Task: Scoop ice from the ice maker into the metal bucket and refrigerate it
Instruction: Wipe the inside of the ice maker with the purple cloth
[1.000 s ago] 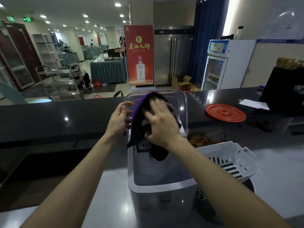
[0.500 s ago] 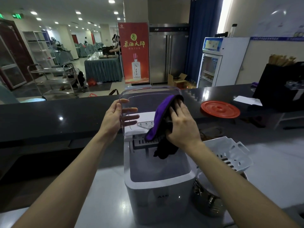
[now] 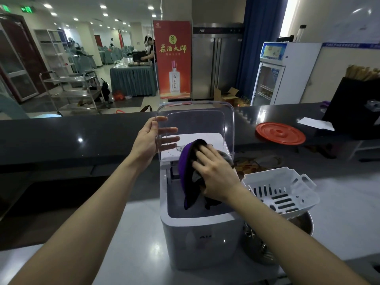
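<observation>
A grey ice maker [image 3: 197, 239] stands on the pale counter in front of me with its clear lid [image 3: 205, 114] raised upright. My left hand [image 3: 150, 140] holds the lid's left edge, thumb in front and fingers behind the plastic. My right hand [image 3: 213, 173] presses a purple and black cloth [image 3: 186, 167] against the white inner panel at the back of the machine's open bin, fingers fairly straight. A metal bucket [image 3: 306, 223] sits just right of the machine, with a white slotted ice basket [image 3: 281, 192] resting tilted on its rim.
A red round lid [image 3: 280, 133] and a white paper [image 3: 315, 123] lie on the raised dark bar counter [image 3: 61, 136] behind. A small display fridge [image 3: 273, 77] and a steel refrigerator [image 3: 216, 62] stand beyond it. A black box [image 3: 357, 108] is at far right.
My right hand with the cloth has moved down from the inside of the lid to the white panel under it. My left hand keeps hold of the raised lid.
</observation>
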The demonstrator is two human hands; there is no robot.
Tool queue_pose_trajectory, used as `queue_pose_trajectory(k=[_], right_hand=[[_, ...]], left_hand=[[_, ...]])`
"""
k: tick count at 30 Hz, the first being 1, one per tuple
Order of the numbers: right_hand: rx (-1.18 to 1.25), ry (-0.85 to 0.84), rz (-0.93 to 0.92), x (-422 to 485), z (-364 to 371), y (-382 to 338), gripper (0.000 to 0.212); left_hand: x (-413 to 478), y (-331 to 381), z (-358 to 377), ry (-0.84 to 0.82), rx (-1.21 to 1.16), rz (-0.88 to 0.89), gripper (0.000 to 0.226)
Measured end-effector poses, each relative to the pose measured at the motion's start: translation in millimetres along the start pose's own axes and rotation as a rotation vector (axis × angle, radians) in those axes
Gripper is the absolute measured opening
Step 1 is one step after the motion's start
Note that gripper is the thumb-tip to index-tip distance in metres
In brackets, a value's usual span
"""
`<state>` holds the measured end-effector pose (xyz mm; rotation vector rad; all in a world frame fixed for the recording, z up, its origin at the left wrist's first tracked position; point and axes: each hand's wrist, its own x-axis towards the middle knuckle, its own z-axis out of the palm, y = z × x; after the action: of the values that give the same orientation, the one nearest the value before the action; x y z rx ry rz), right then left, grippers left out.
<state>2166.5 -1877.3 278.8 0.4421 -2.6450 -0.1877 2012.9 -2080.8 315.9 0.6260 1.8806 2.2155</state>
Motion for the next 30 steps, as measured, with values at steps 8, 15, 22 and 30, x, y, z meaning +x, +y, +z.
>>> queue_pose_trajectory(k=[8,15,22,30], right_hand=[[0.027,0.049,-0.138,35.1,9.7,-30.8,0.062],[0.038,0.115,-0.184,44.7,9.3,-21.5,0.048],[0.162,0.177,-0.213,36.2,19.5,-21.5,0.049],[0.114,0.214,-0.249,64.2,9.7,-21.8,0.037]], left_hand=[[-2.3,2.9,-3.5,-0.037,-0.005,-0.025,0.038],[-0.4,5.4,-9.4,-0.084,-0.035,-0.057,0.042],[1.8,4.1,-15.4,-0.125,-0.091,-0.074,0.042],[-3.6,8.8,-12.3,-0.139,-0.001,-0.081,0.043]])
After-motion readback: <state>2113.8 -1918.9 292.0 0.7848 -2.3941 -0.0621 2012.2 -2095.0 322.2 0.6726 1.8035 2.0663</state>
